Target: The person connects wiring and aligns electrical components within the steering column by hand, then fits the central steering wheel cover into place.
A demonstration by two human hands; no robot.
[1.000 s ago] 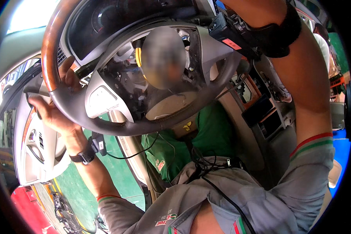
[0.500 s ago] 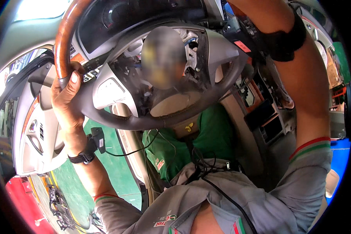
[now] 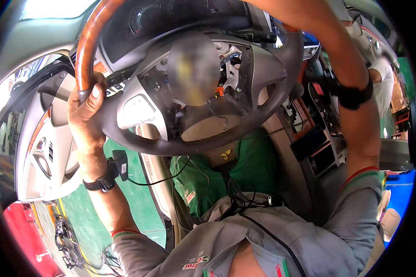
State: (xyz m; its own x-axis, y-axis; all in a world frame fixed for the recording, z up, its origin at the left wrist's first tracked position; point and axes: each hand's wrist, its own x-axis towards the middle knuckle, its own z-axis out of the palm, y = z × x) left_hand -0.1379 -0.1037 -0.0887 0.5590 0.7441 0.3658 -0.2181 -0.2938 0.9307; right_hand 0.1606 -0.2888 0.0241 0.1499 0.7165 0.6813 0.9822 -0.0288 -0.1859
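Observation:
My left hand (image 3: 85, 106) is closed round the left rim of the steering wheel (image 3: 164, 147), where polished wood meets dark leather, thumb on the front. A black boxy device (image 3: 120, 165) with a cable is strapped at that wrist. The wheel's middle is open around a blurred patch, showing metal parts and an orange piece (image 3: 219, 91). My right arm, with a black strap (image 3: 355, 94), reaches up over the wheel's right side and leaves the top of the picture; my right hand is out of sight. The dark instrument cluster (image 3: 148, 21) lies behind the wheel.
An open car door (image 3: 48, 157) is on the left, above green floor (image 3: 120, 212). The centre console (image 3: 314, 147) is to the right, with a person in a white shirt (image 3: 381, 78) beyond. A small yellow object (image 3: 226, 153) lies between my green-trousered legs.
My left hand moved up and wrapped round the rim. The wheel's left rim shifted right in the picture. My right arm moved, its strap now lower; the person in white shows more.

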